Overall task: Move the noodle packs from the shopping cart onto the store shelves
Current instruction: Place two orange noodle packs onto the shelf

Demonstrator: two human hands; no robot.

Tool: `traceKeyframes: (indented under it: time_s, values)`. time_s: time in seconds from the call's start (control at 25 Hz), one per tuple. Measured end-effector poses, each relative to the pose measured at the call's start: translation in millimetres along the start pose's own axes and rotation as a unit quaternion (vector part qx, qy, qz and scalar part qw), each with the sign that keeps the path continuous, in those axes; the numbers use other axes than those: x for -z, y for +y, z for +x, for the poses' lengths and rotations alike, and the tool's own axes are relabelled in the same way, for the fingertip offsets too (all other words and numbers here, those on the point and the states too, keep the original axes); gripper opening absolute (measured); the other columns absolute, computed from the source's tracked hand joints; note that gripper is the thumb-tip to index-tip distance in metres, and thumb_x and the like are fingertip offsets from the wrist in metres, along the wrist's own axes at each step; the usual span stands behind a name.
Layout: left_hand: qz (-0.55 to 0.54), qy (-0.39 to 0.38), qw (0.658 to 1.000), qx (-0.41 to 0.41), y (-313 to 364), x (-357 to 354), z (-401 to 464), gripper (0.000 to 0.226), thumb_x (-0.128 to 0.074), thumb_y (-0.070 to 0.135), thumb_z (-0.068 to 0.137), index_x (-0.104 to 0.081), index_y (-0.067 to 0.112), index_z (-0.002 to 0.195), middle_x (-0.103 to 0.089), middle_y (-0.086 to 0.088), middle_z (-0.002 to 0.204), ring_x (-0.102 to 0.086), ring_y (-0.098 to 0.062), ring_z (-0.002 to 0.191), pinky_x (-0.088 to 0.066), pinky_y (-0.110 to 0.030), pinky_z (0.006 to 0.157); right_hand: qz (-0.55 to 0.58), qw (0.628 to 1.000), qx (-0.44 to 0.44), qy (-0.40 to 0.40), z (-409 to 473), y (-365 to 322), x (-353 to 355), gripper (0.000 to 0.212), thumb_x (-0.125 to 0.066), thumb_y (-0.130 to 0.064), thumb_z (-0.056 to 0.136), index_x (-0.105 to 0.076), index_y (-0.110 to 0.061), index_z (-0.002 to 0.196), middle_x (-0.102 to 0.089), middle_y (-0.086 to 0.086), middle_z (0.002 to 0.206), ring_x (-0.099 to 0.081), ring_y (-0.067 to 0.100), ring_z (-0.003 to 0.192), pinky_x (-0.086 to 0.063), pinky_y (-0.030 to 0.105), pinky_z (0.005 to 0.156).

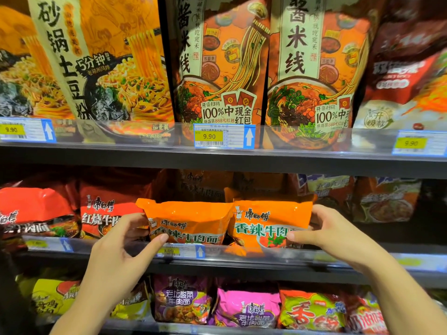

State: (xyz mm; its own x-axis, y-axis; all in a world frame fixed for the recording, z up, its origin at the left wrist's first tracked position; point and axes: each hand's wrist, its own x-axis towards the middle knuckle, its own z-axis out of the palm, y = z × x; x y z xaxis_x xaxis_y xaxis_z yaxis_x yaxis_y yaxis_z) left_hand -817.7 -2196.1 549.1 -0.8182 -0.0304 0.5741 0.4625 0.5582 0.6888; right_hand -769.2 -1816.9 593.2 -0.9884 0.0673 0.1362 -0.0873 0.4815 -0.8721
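The two orange noodle packs sit side by side, touching, at the front edge of the middle shelf (pixel 242 256). The left hand (pixel 121 247) pinches the left orange pack (pixel 191 223) at its outer side, thumb on the front. The right hand (pixel 329 234) pinches the right orange pack (pixel 268 223) the same way. A red pack (pixel 101 213) stands just beside the left one. Dark open room lies right of the right pack. The shelf above (pixel 217 158) hangs close over the packs.
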Motion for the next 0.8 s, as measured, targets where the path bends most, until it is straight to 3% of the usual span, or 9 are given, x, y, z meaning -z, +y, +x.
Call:
traceKeyframes:
  time_s: [0.12,0.24,0.32,0.44,0.56,0.64,0.8]
  values:
    - [-0.009,-0.012,1.0,-0.005,-1,2,4,0.033,-0.077,0.046,0.079,-0.06,0.04,0.107,-0.069,0.025,0.101,-0.067,-0.008,0.091,-0.052,-0.026,0.081,-0.016,1.0,-0.001,0.016,-5,5,4,0.046,-0.084,-0.012,0.08,-0.065,-0.022,0.12,-0.077,-0.013,0.109,-0.072,0.003,0.103,-0.055,0.03,0.092]
    - [-0.013,-0.017,1.0,-0.004,-1,4,10,0.026,-0.08,0.037,0.08,-0.059,0.036,0.095,-0.068,0.017,0.084,-0.066,-0.002,0.084,-0.051,-0.017,0.072,-0.024,1.0,-0.009,0.01,-9,6,9,0.048,-0.084,-0.008,0.079,-0.065,-0.023,0.12,-0.077,-0.011,0.11,-0.072,0.006,0.104,-0.055,0.038,0.098]
    - [-0.009,-0.02,1.0,-0.005,-2,5,12,0.029,-0.081,0.037,0.08,-0.057,0.038,0.094,-0.068,0.013,0.082,-0.066,0.0,0.084,-0.054,-0.022,0.075,-0.025,1.0,-0.011,-0.008,-10,3,11,0.055,-0.087,-0.011,0.076,-0.064,-0.024,0.124,-0.077,-0.01,0.114,-0.072,0.008,0.107,-0.054,0.039,0.1]
    - [-0.006,-0.028,1.0,-0.007,-2,9,10,0.037,-0.079,0.049,0.075,-0.056,0.04,0.103,-0.067,0.022,0.097,-0.065,0.001,0.092,-0.053,-0.028,0.085,-0.005,1.0,-0.019,0.001,-11,5,15,0.071,-0.094,-0.018,0.066,-0.061,-0.025,0.128,-0.076,-0.008,0.117,-0.072,0.011,0.109,-0.054,0.038,0.099]
    - [0.007,-0.025,0.999,-0.025,0,12,5,0.049,-0.078,0.052,0.074,-0.058,0.034,0.115,-0.065,0.022,0.108,-0.062,-0.005,0.104,-0.05,-0.031,0.091,-0.009,0.999,-0.028,0.017,-16,9,17,0.072,-0.099,-0.02,0.057,-0.061,-0.02,0.118,-0.076,-0.002,0.105,-0.072,0.016,0.102,-0.056,0.038,0.093]
    - [0.007,-0.022,0.999,-0.042,4,14,3,0.051,-0.079,0.051,0.072,-0.059,0.032,0.116,-0.066,0.02,0.11,-0.062,-0.004,0.104,-0.049,-0.029,0.09,-0.015,1.0,-0.017,0.014,-21,8,17,0.069,-0.101,-0.021,0.056,-0.061,-0.022,0.112,-0.073,0.002,0.096,-0.071,0.019,0.094,-0.055,0.034,0.086]
    - [-0.01,-0.017,0.999,-0.04,9,14,4,0.05,-0.086,0.037,0.072,-0.059,0.034,0.114,-0.065,0.021,0.109,-0.061,0.0,0.1,-0.043,-0.023,0.086,-0.023,0.999,0.003,0.024,-29,1,19,0.068,-0.097,-0.017,0.063,-0.062,-0.035,0.12,-0.07,0.011,0.105,-0.07,0.02,0.096,-0.056,0.029,0.085]
